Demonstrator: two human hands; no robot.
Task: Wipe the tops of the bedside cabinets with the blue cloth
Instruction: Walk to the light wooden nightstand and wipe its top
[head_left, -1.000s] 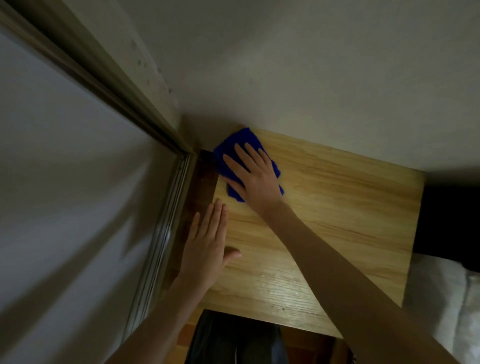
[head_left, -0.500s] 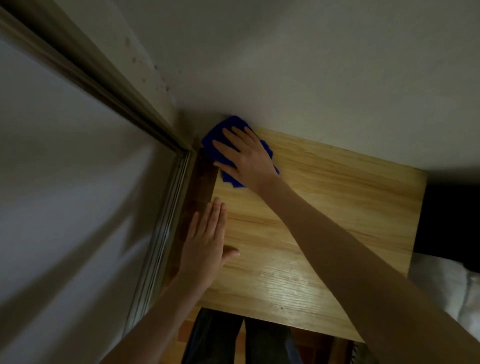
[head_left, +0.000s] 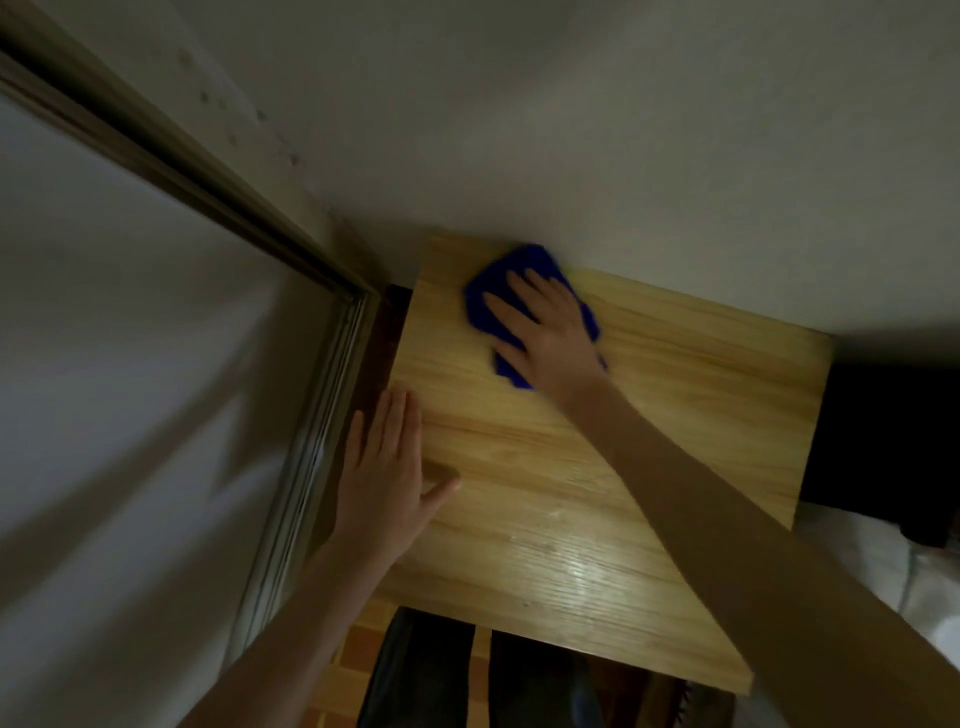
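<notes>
A blue cloth (head_left: 522, 266), bunched and folded into a rough pad, is seen flat on the top of a bedside cabinet (head_left: 675, 415), near the back edge where the top meets the wall and toward the back left corner. Most of it is covered from above, with blue showing at its far, left and right edges. The cabinet top is of light wood grain, with a glossy patch toward the front.

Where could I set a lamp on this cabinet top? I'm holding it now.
The cabinet top is bare right of the right forearm, toward the bed. The far-left part is crowded: right hand pressing the blue cloth, left hand flat at the left edge.
</notes>
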